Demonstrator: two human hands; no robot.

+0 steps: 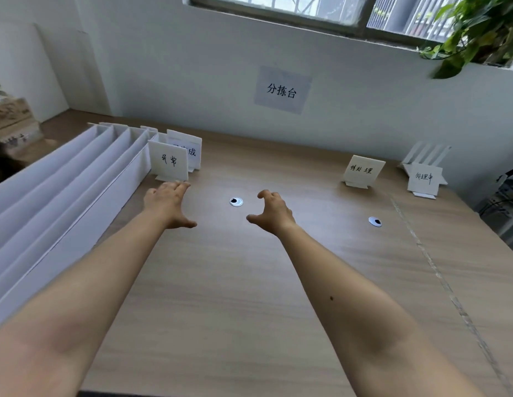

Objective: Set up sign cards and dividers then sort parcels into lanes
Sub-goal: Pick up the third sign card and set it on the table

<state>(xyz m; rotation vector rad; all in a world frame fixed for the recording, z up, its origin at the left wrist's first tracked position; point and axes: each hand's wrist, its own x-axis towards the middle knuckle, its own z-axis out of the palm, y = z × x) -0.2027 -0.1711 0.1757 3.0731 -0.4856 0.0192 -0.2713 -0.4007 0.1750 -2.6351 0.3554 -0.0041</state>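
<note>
Over the wooden table [235,282], the fingers [178,186] of the left hand [168,203] are straight, tips right at the foot of the nearest sign card [168,160], touching or not I cannot tell, while the fingers [268,194] of the right hand [274,213] are half bent, spread, and hold nothing. A second sign card [192,149] stands just behind the first, a third sign card [362,169] and a fourth sign card [424,179] stand off to the right, and the long white dividers [63,190] lie along the table's left.
</note>
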